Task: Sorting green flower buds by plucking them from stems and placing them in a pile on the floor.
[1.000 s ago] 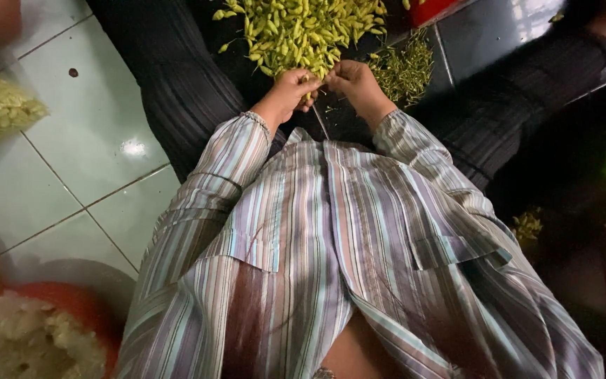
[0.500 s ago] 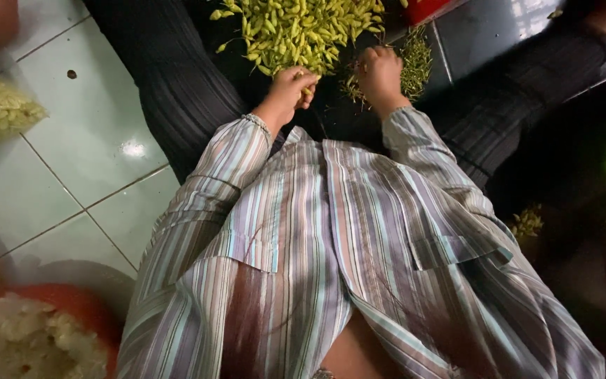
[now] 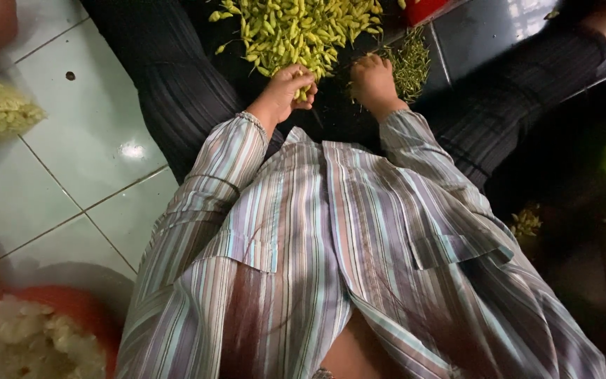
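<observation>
sitting on a pale tiled floor [image 3: 99, 147], striped shirt [image 3: 317, 238] fills most of the view. big pile of yellow-green chillies [image 3: 296, 28] lies ahead between the legs, most of it apparently still unsorted. smaller heap of thin green stems [image 3: 409, 63] sits just right of it, so some look done. left hand [image 3: 289, 91] is curled, pinching 1 chilli at the pile's near edge. right hand [image 3: 373, 81] is loosely fisted by the stems; can't tell what it holds.

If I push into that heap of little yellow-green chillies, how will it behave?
The chilli heap probably spreads instead of sliding whole, since the pods lie loose. Each pod looks small and light. The left hand pinches one easily; strays near the right hand suggest they scatter.
</observation>
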